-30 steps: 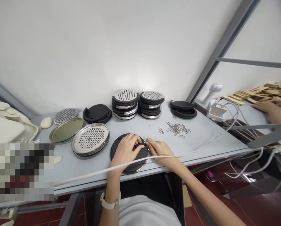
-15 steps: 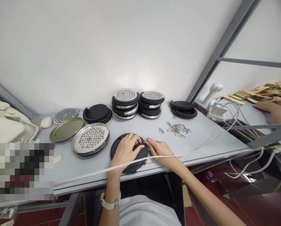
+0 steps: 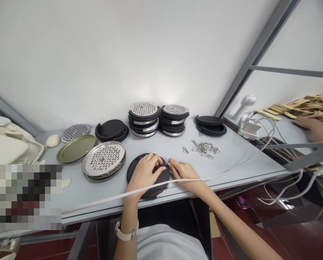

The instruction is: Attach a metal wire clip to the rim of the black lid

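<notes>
A round black case (image 3: 157, 186) lies on the grey table near its front edge, with a strip of shiny metal rim showing at its lower right. My left hand (image 3: 147, 171) rests on top of it, fingers curled and gripping it near its upper right part. At the right edge of the case, my right hand (image 3: 184, 174) pinches a small metal clip (image 3: 166, 162). Much of that clip is hidden by the fingers. Behind my right hand lies a pile of similar metal clips (image 3: 204, 147).
Two stacks of black cases with perforated discs (image 3: 144, 109) stand by the wall. Perforated metal discs (image 3: 104, 160) and a green lid (image 3: 77, 148) lie left. A white cable (image 3: 104, 199) crosses before my wrists. A person's hand (image 3: 314, 124) is far right.
</notes>
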The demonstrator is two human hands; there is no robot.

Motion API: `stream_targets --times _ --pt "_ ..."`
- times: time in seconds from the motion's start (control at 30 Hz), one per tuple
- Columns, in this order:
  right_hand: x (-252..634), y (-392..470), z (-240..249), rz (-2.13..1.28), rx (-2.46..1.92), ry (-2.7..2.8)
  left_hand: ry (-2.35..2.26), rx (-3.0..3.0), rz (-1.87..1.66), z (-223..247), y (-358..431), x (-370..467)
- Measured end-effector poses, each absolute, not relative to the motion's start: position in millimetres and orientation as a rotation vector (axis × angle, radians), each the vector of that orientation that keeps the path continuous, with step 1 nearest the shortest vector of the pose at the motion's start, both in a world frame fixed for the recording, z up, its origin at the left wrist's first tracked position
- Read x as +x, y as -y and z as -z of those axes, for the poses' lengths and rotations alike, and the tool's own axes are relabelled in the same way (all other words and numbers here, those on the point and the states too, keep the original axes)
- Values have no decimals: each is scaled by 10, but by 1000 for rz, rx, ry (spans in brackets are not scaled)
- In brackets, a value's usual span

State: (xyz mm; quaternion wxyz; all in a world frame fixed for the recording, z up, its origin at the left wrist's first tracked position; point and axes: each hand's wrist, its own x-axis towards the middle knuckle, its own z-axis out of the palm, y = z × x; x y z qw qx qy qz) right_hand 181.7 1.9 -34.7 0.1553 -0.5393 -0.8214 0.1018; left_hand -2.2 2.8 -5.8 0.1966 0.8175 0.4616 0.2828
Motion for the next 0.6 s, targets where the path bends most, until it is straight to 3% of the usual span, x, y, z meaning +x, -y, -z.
stream_targets --times 0.6 --pt "1813 -16 352 -294 -1547 2342 -1302 2285 -794 63 -30 -22"
